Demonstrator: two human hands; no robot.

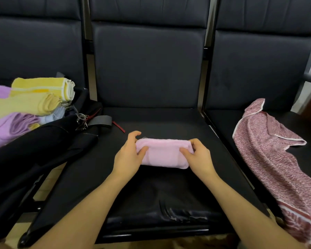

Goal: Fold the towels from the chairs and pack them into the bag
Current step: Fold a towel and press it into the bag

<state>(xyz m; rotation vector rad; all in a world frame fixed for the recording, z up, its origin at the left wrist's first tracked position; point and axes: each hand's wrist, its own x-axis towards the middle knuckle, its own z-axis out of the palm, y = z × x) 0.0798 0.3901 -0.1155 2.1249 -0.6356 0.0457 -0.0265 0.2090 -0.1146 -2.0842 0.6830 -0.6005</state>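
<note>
Folded towel (162, 153) on middle chair seat (151, 191), centre of frame. Left hand (128, 155) at towel's left end, right hand (198, 155) at right end, both gripping it. Bag (43, 150) at left, lying across left chair onto middle seat's left edge. Stack of folded towels (25, 105) in bag's mouth, left of frame. Loose towel (269, 153) draped on right chair seat (303, 126), hanging over front edge, lower right. Chair backs (147, 65) across top.

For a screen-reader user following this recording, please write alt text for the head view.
Two hands, left hand and right hand, hold a folded pink towel on the middle chair seat. A black bag with folded towels sits left; an unfolded patterned towel lies on the right chair.
</note>
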